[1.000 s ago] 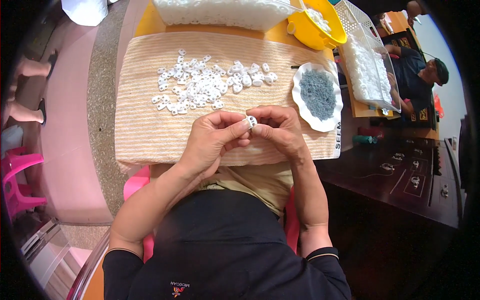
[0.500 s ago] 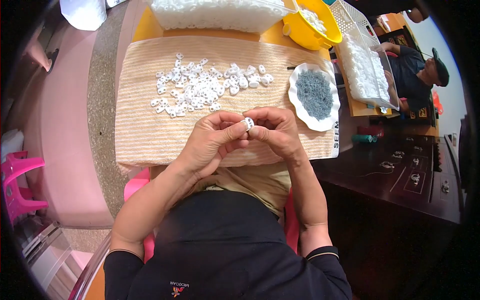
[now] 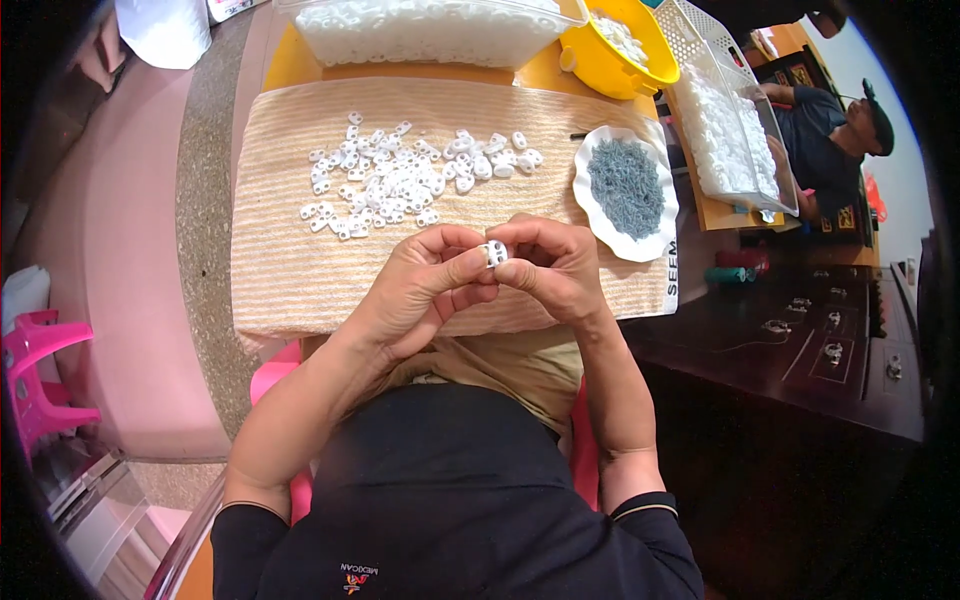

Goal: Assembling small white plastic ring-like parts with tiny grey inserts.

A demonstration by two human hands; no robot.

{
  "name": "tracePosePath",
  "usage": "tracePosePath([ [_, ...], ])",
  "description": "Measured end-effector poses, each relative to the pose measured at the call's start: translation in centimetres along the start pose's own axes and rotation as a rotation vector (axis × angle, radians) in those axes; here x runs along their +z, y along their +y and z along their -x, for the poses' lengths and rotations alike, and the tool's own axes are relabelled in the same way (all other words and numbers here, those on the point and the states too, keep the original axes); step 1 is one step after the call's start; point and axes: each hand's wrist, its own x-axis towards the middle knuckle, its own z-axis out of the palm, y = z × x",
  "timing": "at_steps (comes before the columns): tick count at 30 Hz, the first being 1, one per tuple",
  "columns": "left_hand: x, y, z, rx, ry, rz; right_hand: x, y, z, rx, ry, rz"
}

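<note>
A small white plastic piece with dark holes (image 3: 496, 254) is pinched between the fingertips of both hands, above the near edge of the towel. My left hand (image 3: 428, 285) grips it from the left with thumb and forefinger, its other fingers curled. From the right, my right hand (image 3: 552, 262) holds it between thumb and forefinger. Beyond my hands lies a heap of similar white plastic pieces (image 3: 392, 185) on the striped tan towel (image 3: 280, 270). Right of them, a white wavy-edged dish (image 3: 648, 247) holds many small grey-blue slender parts (image 3: 626, 182).
A clear bin (image 3: 430, 52) of white pieces and a yellow basin (image 3: 672, 66) stand at the back. Another clear bin (image 3: 735, 150) is at the right, near a seated person (image 3: 830, 130). A pink stool (image 3: 45, 370) stands left; a dark wooden surface (image 3: 770, 350) lies right.
The white piece has turned slightly between my fingertips, so its holes face up more plainly. Both hands stay almost in place. The whole view has shifted a little.
</note>
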Motion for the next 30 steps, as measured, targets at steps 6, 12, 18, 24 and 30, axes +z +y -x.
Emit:
tracePosePath([
  [6,-0.3,-0.2,0.0,0.004,-0.026,-0.014,-0.3,-0.1,-0.2,-0.053,-0.044,0.135],
  [12,-0.4,-0.5,0.1,0.036,-0.071,-0.003,-0.1,-0.2,-0.1,-0.098,-0.05,0.221],
  [18,-0.3,-0.8,0.2,0.074,-0.126,-0.001,0.5,-1.1,0.0,-0.151,-0.042,0.282],
  [24,0.0,-0.7,0.4,0.099,-0.146,-0.026,0.9,-1.6,0.0,-0.21,-0.051,0.398],
  [30,0.2,-0.9,0.3,0.091,-0.078,-0.047,0.8,-1.6,0.1,-0.088,-0.043,0.277],
])
